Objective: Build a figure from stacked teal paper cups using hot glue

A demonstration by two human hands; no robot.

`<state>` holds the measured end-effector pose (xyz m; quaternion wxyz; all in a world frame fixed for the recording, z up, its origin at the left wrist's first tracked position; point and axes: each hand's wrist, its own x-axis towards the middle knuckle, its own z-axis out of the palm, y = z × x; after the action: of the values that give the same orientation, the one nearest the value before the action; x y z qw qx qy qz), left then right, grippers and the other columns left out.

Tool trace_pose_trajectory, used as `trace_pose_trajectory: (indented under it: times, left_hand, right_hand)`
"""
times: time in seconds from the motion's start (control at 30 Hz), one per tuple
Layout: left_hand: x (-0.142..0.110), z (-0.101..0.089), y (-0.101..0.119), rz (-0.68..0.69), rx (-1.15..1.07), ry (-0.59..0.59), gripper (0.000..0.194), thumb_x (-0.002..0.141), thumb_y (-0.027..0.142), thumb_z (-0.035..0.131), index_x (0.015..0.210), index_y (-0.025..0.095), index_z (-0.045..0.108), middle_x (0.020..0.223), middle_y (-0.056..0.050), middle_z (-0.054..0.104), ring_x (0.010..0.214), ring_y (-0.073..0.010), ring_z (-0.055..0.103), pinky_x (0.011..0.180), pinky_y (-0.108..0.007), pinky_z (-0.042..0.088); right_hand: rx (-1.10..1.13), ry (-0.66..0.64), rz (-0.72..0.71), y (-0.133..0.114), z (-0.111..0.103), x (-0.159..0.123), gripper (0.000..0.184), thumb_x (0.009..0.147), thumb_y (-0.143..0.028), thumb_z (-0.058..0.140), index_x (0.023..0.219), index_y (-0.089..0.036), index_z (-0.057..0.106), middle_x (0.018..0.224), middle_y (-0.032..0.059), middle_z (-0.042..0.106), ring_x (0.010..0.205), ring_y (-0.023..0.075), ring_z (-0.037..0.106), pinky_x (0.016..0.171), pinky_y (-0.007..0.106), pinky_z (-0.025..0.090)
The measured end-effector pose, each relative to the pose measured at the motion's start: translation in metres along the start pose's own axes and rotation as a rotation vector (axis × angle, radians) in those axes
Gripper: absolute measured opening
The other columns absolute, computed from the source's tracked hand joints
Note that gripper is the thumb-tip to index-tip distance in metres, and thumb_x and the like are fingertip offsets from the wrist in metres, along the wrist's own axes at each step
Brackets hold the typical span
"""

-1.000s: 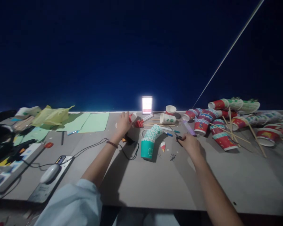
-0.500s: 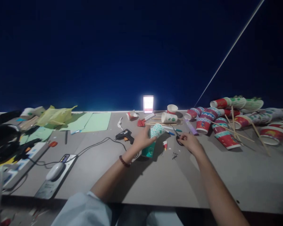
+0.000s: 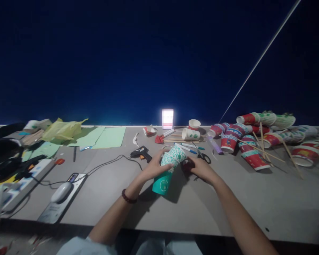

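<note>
My left hand (image 3: 157,165) is wrapped around a tilted stack of paper cups (image 3: 163,182), green at the bottom end and white with a green scale pattern above. The bent upper part of the stack points away to the right. My right hand (image 3: 202,169) is close beside that upper part, its fingers curled low over the table. Something reddish shows under the fingertips; what they grip is hidden. Black-handled scissors (image 3: 206,158) lie just beyond the right hand. Left of the cups rests a black glue gun (image 3: 140,153) with an orange trigger.
Joined red and patterned cups (image 3: 251,156) with wooden sticks fill the right side. Markers (image 3: 192,146), a purple tube (image 3: 215,145) and a white cup (image 3: 190,134) lie behind. Left are green sheets (image 3: 108,137), a power strip (image 3: 29,184), a phone (image 3: 49,212) and a cable.
My left hand left the red cup piece at the back, grasped the green cup stack and lifted and tilted it nearer. My right hand let go of the scissors and moved left to the cups.
</note>
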<state>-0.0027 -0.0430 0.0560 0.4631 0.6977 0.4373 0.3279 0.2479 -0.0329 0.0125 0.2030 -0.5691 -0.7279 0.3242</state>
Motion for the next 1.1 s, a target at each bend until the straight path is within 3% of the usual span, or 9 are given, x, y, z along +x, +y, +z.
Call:
trace_pose_trajectory:
  times: [0.1, 0.23, 0.43, 0.5, 0.6, 0.73, 0.83, 0.97, 1.1]
  left_hand:
    - [-0.002, -0.003, 0.001, 0.012, 0.056, -0.026, 0.059, 0.075, 0.037, 0.067, 0.129, 0.024, 0.047, 0.132, -0.008, 0.052, 0.12, -0.0284, 0.05, 0.104, -0.041, 0.039]
    - [-0.003, -0.006, -0.014, -0.035, 0.01, -0.016, 0.059, 0.074, 0.038, 0.068, 0.127, 0.023, 0.047, 0.13, -0.008, 0.054, 0.118, -0.0276, 0.052, 0.102, -0.041, 0.04]
    - [-0.005, -0.009, -0.03, -0.075, -0.033, -0.105, 0.06, 0.077, 0.041, 0.066, 0.13, 0.025, 0.044, 0.13, -0.006, 0.054, 0.119, -0.0254, 0.052, 0.102, -0.038, 0.041]
    - [-0.005, -0.01, -0.028, -0.046, -0.007, -0.125, 0.06, 0.076, 0.041, 0.067, 0.13, 0.025, 0.045, 0.133, -0.006, 0.052, 0.121, -0.0256, 0.05, 0.104, -0.038, 0.039]
    - [-0.006, -0.013, -0.026, -0.031, 0.003, -0.136, 0.06, 0.076, 0.04, 0.067, 0.13, 0.025, 0.045, 0.131, -0.007, 0.053, 0.119, -0.026, 0.051, 0.105, -0.039, 0.039]
    - [-0.007, -0.012, -0.027, -0.043, 0.05, -0.105, 0.061, 0.076, 0.04, 0.066, 0.131, 0.024, 0.045, 0.135, -0.007, 0.051, 0.121, -0.0271, 0.05, 0.105, -0.04, 0.038]
    - [-0.007, -0.01, -0.027, -0.035, 0.108, -0.092, 0.062, 0.076, 0.039, 0.066, 0.131, 0.023, 0.045, 0.137, -0.008, 0.049, 0.124, -0.0276, 0.047, 0.107, -0.04, 0.035]
    - [-0.008, -0.008, -0.025, -0.013, 0.157, -0.084, 0.061, 0.076, 0.037, 0.066, 0.131, 0.021, 0.045, 0.137, -0.01, 0.049, 0.125, -0.0279, 0.046, 0.109, -0.041, 0.033]
    - [-0.008, -0.009, -0.023, 0.007, 0.167, -0.079, 0.061, 0.076, 0.038, 0.066, 0.131, 0.023, 0.045, 0.137, -0.009, 0.049, 0.125, -0.0284, 0.046, 0.109, -0.042, 0.033]
  right_hand:
    - [0.06, 0.003, 0.032, 0.003, 0.002, 0.001, 0.024, 0.07, -0.026, 0.064, 0.094, -0.024, 0.065, 0.075, -0.0017, 0.069, 0.07, 0.017, 0.062, 0.059, 0.024, 0.04]
    - [0.362, 0.045, 0.06, 0.001, 0.001, 0.002, 0.021, 0.068, -0.033, 0.066, 0.081, -0.02, 0.057, 0.059, -0.0053, 0.058, 0.053, 0.0121, 0.054, 0.049, 0.021, 0.036]
    - [0.631, 0.159, 0.105, -0.006, -0.004, 0.005, 0.037, 0.069, -0.053, 0.066, 0.067, -0.02, 0.049, 0.064, 0.0003, 0.062, 0.045, 0.0097, 0.048, 0.043, 0.023, 0.037]
    - [0.546, 0.223, 0.071, -0.005, -0.002, 0.006, 0.034, 0.068, -0.05, 0.067, 0.069, -0.02, 0.051, 0.065, 0.0003, 0.061, 0.052, 0.0125, 0.052, 0.047, 0.024, 0.04]
    - [0.222, 0.31, 0.042, -0.004, 0.003, 0.006, 0.025, 0.075, -0.044, 0.062, 0.082, -0.02, 0.062, 0.067, -0.0002, 0.061, 0.06, 0.0146, 0.055, 0.055, 0.025, 0.042]
    - [-0.193, 0.302, 0.097, -0.009, 0.011, 0.006, 0.03, 0.081, -0.041, 0.059, 0.104, -0.023, 0.067, 0.088, 0.0044, 0.066, 0.078, 0.0196, 0.061, 0.062, 0.027, 0.041]
    - [-0.264, 0.275, 0.1, -0.01, 0.017, 0.007, 0.027, 0.082, -0.037, 0.06, 0.103, -0.023, 0.068, 0.106, 0.0068, 0.065, 0.092, 0.0215, 0.062, 0.066, 0.027, 0.042]
    - [-0.087, 0.325, 0.069, -0.003, 0.019, 0.01, 0.015, 0.08, -0.034, 0.059, 0.083, -0.021, 0.067, 0.094, 0.0057, 0.066, 0.087, 0.0204, 0.061, 0.068, 0.028, 0.043]
    - [0.459, 0.376, 0.133, 0.002, 0.015, 0.013, 0.03, 0.071, -0.049, 0.065, 0.074, -0.019, 0.059, 0.068, 0.0009, 0.062, 0.057, 0.0142, 0.054, 0.054, 0.026, 0.042]
